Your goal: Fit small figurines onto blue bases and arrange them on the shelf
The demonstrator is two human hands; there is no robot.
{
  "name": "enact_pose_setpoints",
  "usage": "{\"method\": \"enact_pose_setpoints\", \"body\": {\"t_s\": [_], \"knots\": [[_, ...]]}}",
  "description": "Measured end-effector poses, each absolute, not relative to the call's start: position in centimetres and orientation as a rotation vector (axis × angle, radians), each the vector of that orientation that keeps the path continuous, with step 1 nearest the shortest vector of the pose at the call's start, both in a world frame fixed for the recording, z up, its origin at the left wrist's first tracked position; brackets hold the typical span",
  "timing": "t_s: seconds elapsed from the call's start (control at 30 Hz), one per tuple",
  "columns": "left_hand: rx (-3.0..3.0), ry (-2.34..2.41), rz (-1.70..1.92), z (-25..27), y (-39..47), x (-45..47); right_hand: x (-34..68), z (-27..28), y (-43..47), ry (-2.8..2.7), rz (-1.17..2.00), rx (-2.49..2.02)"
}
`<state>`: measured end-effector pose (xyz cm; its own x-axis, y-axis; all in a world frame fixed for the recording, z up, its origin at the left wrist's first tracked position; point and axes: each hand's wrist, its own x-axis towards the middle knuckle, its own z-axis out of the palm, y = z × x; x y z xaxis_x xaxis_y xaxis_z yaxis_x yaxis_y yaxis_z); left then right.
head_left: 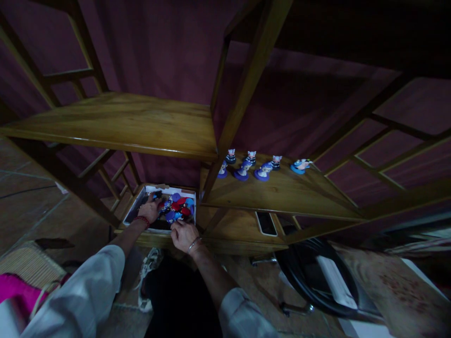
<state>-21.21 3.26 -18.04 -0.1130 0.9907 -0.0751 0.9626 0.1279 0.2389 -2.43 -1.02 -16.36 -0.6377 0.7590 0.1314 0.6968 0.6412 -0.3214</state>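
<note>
A shallow white box [192,193] sits on the low shelf at the left. Inside it lies a jumbled pile of small figurines [176,203] in purple, red and blue. Reaching over the box's left half is my left hand [150,210], with a red bead bracelet at the wrist. Its fingers bend down beside a dark little piece at the back; whatever they grip is too small to make out. My right hand [185,236], wearing a silver bangle, is at the box's front edge. Its fingers are curled in over the rim, and what they close on is hidden.
On the shelf board [282,192] to the right stand several purple-based figurines [243,170], dark-based ones [276,162] behind them, and a blue-based one [300,165]. A phone [266,223] lies lower down. Wooden posts [246,89] divide the shelves. A black chair [303,267] stands right.
</note>
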Motion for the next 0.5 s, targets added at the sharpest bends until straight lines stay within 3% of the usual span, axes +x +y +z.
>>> {"method": "enact_pose_setpoints", "body": {"t_s": [0.5], "knots": [[1.849, 2.173, 0.217, -18.03, 4.15, -19.99, -2.41, -15.95, -1.1, -2.626, 0.341, -1.191]]}}
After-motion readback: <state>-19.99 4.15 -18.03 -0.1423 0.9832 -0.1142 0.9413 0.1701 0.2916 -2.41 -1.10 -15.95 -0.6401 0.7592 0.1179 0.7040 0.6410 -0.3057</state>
